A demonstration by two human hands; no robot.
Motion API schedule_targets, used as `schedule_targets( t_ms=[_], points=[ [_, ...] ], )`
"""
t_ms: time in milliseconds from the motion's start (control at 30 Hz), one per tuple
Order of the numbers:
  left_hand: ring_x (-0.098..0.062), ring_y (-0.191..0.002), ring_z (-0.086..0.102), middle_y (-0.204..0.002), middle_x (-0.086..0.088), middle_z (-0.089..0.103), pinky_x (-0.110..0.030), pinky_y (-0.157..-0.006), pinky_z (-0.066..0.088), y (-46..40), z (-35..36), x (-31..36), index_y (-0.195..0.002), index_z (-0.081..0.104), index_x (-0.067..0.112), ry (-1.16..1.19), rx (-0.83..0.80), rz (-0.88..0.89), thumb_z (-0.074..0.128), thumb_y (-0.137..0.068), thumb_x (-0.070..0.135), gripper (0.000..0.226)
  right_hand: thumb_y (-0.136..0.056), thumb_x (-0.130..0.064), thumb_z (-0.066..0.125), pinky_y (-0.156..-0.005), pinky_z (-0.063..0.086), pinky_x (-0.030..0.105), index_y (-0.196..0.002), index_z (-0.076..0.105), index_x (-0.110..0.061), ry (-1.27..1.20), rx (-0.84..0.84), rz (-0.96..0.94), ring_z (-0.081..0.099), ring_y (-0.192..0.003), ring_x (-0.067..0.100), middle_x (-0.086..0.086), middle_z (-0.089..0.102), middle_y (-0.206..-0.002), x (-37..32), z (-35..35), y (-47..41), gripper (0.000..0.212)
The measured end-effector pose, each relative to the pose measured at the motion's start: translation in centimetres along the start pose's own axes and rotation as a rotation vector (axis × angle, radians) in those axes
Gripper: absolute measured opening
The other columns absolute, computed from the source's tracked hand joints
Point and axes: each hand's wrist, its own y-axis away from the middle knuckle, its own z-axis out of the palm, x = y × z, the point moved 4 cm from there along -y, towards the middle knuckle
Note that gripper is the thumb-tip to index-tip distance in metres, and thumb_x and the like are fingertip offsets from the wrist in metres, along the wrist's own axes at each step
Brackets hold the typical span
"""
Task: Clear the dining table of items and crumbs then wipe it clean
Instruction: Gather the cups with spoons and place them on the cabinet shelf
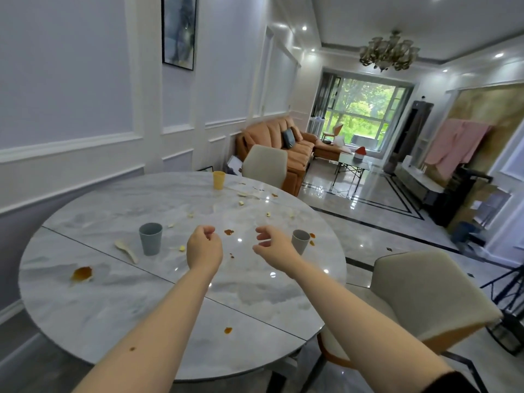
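Dining table [113, 293]: round glossy grey marble, under both arms | 3 plastic cups, cream spoon [126, 251], crumbs, brown sauce stains | left hand [204, 248], right hand [273, 246]: fingers loosely curled, holding nothing | padded chair [425, 296] beside

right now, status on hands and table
Left hand and right hand empty, loosely curled above table. Three cups, spoon, crumbs, brown spills still on it. Nothing blocking.
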Motion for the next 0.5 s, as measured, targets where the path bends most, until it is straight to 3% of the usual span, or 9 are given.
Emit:
schedule_targets(
  t_ms=[367,500],
  points=[
    [-0.026,-0.109,0.056,-0.121,-0.009,0.059,-0.03,-0.086,0.043,-8.0,7.4,-4.1,-0.117,0.057,0.009,-0.049,0.021,-0.106,0.04,-0.094,0.009,0.029,-0.09,-0.019,0.058,-0.092,0.05,0.031,-0.135,0.043,-0.018,-0.008,-0.093,0.037,0.055,-0.106,0.015,0.0,0.053,-0.122,5.6,2.6,-11.5,0.047],
    [-0.021,-0.1,0.054,-0.117,-0.007,0.06,-0.026,-0.08,0.041,-10.3,10.0,-5.0,-0.114,0.058,0.01,-0.049,0.049,-0.141,0.04,-0.094,0.008,0.027,-0.089,-0.017,0.059,-0.091,0.05,0.029,-0.133,0.045,-0.015,0.007,-0.111,0.037,0.055,-0.102,0.013,0.002,0.055,-0.122,7.1,3.2,-15.8,0.047]
  ],
)
